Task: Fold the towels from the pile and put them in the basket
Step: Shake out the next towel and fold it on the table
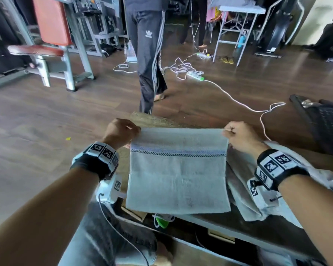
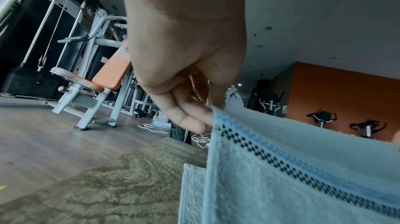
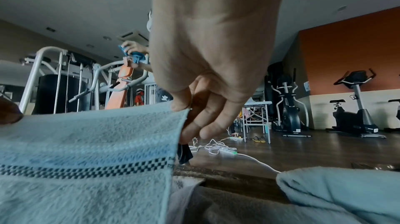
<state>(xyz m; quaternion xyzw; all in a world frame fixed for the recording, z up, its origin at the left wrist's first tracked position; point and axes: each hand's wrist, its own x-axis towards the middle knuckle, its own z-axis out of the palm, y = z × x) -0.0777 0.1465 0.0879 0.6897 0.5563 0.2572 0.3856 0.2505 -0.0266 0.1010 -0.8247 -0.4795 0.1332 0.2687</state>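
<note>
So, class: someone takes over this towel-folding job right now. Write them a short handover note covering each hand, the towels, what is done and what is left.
Left hand: pinches the far left corner of the light blue towel.
Right hand: pinches the far right corner.
The towel hangs stretched between both hands, over the table; a second layer shows at its left edge, so it looks folded once.
Pile of unfolded towels: on the table, right of the held towel.
Black basket: far right; no towel visible in it.
Left: finish folding, put it in the basket, then the pile.
</note>
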